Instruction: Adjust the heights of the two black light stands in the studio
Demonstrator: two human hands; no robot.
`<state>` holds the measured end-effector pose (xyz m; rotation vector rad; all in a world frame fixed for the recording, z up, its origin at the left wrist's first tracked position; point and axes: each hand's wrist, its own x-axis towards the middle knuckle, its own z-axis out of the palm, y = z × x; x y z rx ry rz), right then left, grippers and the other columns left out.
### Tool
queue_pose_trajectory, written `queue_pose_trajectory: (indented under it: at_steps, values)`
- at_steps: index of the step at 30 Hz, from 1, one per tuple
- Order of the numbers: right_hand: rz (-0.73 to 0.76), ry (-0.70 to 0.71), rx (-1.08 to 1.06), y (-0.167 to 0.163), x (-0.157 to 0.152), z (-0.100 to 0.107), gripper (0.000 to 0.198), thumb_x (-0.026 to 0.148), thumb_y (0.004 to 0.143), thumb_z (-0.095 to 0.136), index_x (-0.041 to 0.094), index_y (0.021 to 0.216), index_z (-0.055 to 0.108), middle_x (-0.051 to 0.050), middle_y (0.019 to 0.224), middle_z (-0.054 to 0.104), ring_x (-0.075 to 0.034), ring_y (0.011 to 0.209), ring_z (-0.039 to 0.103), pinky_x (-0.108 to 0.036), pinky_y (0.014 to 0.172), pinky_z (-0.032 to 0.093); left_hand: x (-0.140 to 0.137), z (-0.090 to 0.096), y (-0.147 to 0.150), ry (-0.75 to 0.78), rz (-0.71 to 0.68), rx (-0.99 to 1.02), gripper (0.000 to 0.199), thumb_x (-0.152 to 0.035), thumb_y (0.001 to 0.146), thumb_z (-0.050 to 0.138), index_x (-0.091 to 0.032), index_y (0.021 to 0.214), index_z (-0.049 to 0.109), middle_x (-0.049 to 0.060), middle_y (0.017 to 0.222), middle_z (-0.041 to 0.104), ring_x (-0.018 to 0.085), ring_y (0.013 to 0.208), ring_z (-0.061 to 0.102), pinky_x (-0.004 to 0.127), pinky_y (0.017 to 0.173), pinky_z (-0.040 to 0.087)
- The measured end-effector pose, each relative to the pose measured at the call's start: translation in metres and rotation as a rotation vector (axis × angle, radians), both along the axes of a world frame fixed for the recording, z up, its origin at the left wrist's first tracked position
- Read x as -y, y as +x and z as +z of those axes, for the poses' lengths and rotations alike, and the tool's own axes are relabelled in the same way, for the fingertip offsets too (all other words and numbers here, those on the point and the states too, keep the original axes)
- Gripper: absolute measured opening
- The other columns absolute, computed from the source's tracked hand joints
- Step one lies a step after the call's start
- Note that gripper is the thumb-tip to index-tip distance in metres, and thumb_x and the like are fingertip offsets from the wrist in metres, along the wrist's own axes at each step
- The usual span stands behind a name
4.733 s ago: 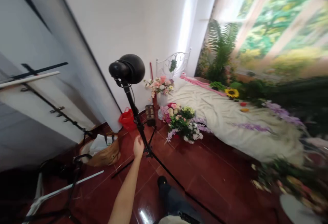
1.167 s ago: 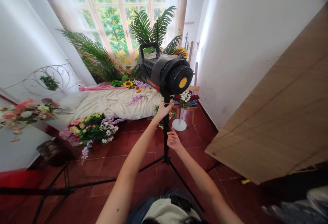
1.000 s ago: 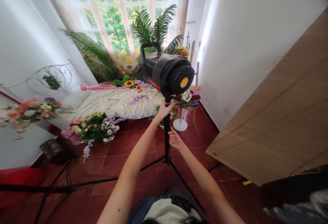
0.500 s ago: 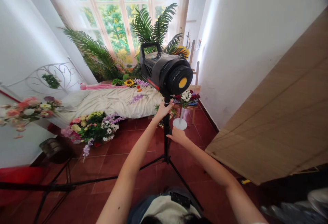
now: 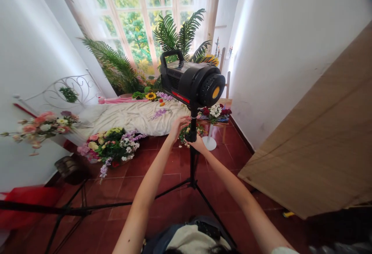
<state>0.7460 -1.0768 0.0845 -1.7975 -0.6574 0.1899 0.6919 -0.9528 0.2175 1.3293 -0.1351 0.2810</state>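
A black studio light (image 5: 192,79) with a carrying handle and a yellow disc at its front sits on top of a black light stand (image 5: 192,165). My left hand (image 5: 176,128) is just left of the upper pole, its fingers stretched toward the pole under the light; I cannot tell whether the fingertips touch it. Lower down, my right hand (image 5: 198,144) is closed around the stand at its dark collar (image 5: 191,135). The stand's legs are spread on the red tiled floor.
Behind the light is a bed with a cream sheet (image 5: 124,120) and scattered flowers. A flower basket (image 5: 109,145) stands at its front. To the left, a black boom (image 5: 43,208) crosses low. A tan panel (image 5: 314,130) leans on the right, near a white-based flower stand (image 5: 209,143).
My left hand has loosened from the pole, and its fingers have straightened. My right hand has moved up onto the collar. The view has shifted slightly.
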Motion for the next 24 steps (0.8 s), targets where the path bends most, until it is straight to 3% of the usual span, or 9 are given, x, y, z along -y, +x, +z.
queue_pose_trajectory:
  at_steps: [5, 8, 10, 15, 19, 24]
  values:
    - [0.15, 0.14, -0.128, 0.007, -0.008, -0.004, 0.032, 0.045, 0.059, 0.071, 0.017, 0.062, 0.056, -0.001, 0.049, 0.057, -0.013, 0.048, 0.053, -0.025, 0.05, 0.046, -0.014, -0.077, -0.002, -0.04, 0.215, -0.246, 0.022, -0.024, 0.072, 0.055, -0.015, 0.091, 0.058, 0.006, 0.091, 0.066, 0.012, 0.072, 0.061, 0.028, 0.072, 0.049]
    - [0.093, 0.166, -0.108, 0.008, -0.01, 0.003, 0.032, 0.043, 0.056, 0.073, 0.02, 0.055, 0.051, 0.001, 0.044, 0.054, -0.012, 0.045, 0.05, -0.024, 0.047, 0.044, -0.005, -0.117, -0.007, -0.03, 0.249, -0.276, 0.021, -0.017, 0.067, 0.058, -0.015, 0.087, 0.054, 0.003, 0.079, 0.063, 0.01, 0.064, 0.059, 0.026, 0.066, 0.048]
    - [0.027, 0.189, -0.078, 0.008, -0.013, 0.012, 0.032, 0.041, 0.055, 0.073, 0.02, 0.053, 0.049, 0.001, 0.045, 0.053, -0.011, 0.045, 0.049, -0.024, 0.046, 0.043, 0.006, -0.133, -0.01, 0.017, 0.203, -0.22, 0.027, -0.015, 0.063, 0.063, -0.015, 0.089, 0.054, 0.001, 0.076, 0.062, 0.011, 0.066, 0.059, 0.025, 0.067, 0.047]
    - [-0.075, 0.239, -0.062, 0.004, -0.017, 0.059, 0.033, 0.041, 0.057, 0.071, 0.019, 0.053, 0.047, 0.004, 0.041, 0.048, -0.009, 0.04, 0.044, -0.021, 0.04, 0.037, 0.035, -0.142, -0.001, 0.2, 0.11, -0.057, 0.046, -0.021, 0.057, 0.073, -0.014, 0.1, 0.056, 0.005, 0.092, 0.065, 0.016, 0.083, 0.06, 0.027, 0.074, 0.047]
    - [-0.062, 0.316, -0.037, 0.002, -0.018, 0.118, 0.037, 0.04, 0.058, 0.072, 0.018, 0.05, 0.043, 0.005, 0.038, 0.043, -0.006, 0.034, 0.037, -0.021, 0.036, 0.03, 0.05, -0.14, 0.014, 0.313, 0.272, -0.008, 0.028, -0.038, 0.067, 0.067, -0.013, 0.078, 0.06, 0.004, 0.071, 0.065, 0.014, 0.066, 0.059, 0.027, 0.066, 0.047]
    - [-0.059, 0.394, 0.015, 0.012, -0.022, 0.186, 0.036, 0.039, 0.058, 0.073, 0.018, 0.053, 0.045, 0.007, 0.038, 0.042, -0.005, 0.033, 0.036, -0.02, 0.035, 0.03, 0.056, -0.142, 0.023, 0.389, 0.401, -0.122, 0.037, -0.048, 0.068, 0.063, -0.015, 0.054, 0.054, 0.0, 0.049, 0.056, 0.012, 0.05, 0.054, 0.024, 0.057, 0.044]
